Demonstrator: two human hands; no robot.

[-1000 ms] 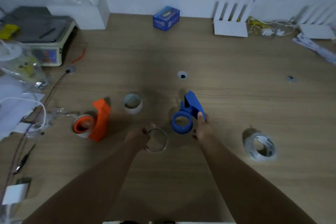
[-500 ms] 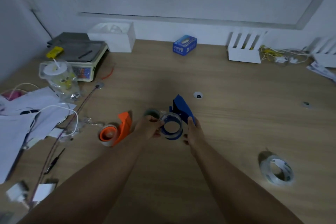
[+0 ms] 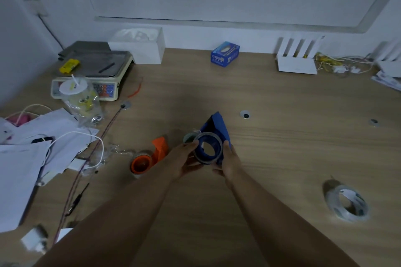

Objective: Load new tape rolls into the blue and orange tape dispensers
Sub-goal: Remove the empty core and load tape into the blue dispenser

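The blue tape dispenser (image 3: 217,125) is lifted off the wooden table (image 3: 282,141), held at its right side by my right hand (image 3: 230,162). My left hand (image 3: 184,160) grips a clear tape roll (image 3: 219,140) that sits around the dispenser's blue hub. The orange tape dispenser (image 3: 149,156) lies on the table to the left, with a roll on its hub. Another small tape roll (image 3: 188,137) shows just behind my left fingers. A clear tape roll (image 3: 347,204) lies far right.
Papers (image 3: 28,158), white cables and a bagged cup (image 3: 80,99) crowd the left side. A weighing scale (image 3: 91,73), white boxes, a blue box (image 3: 225,54) and a white rack (image 3: 297,58) line the back wall.
My left hand carried the clear tape roll from the table onto the blue dispenser's hub. Both hands raised the dispenser, and the camera tilted up.
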